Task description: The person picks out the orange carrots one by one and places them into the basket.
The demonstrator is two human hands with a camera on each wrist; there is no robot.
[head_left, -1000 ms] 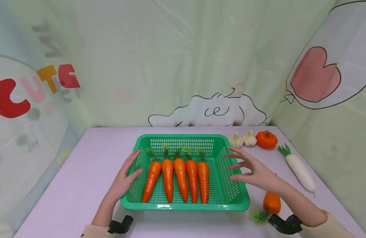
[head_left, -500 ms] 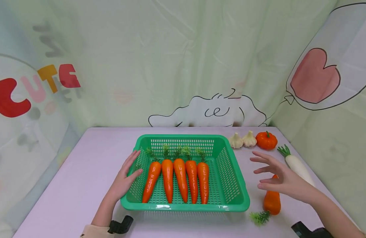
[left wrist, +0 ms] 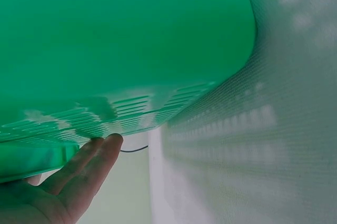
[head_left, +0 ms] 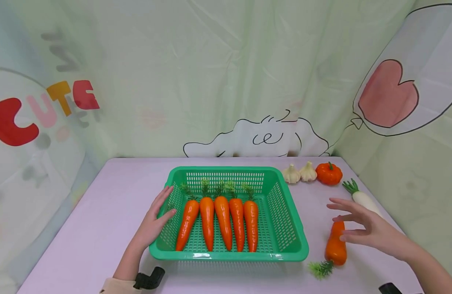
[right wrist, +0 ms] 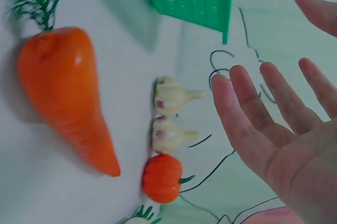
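My left hand (head_left: pixel 156 216) is at the left side of a green plastic basket (head_left: pixel 229 255), its fingers straight. In the left wrist view its fingertips (left wrist: pixel 113 141) are right at the slotted outer wall. Several orange carrots (head_left: pixel 223 220) with green tops lie side by side inside the basket. My right hand (head_left: pixel 372 228) hovers over the table to the right, fingers spread and holding nothing. Closest to it is a thick, short carrot (head_left: pixel 336 248) lying with its leafy top toward the front; the thumb overlaps it in the head view.
Two garlic bulbs (head_left: pixel 300 173) and an orange pumpkin (head_left: pixel 329 173) sit at the back right of the table (head_left: pixel 112 212). A white radish (head_left: pixel 365 202) lies at the right edge, partly behind the right hand. A printed curtain (head_left: pixel 196 81) hangs behind.
My right hand has moved from the basket's right rim out to the right, then lower, beside the thick carrot. The left hand and the basket have stayed in place.
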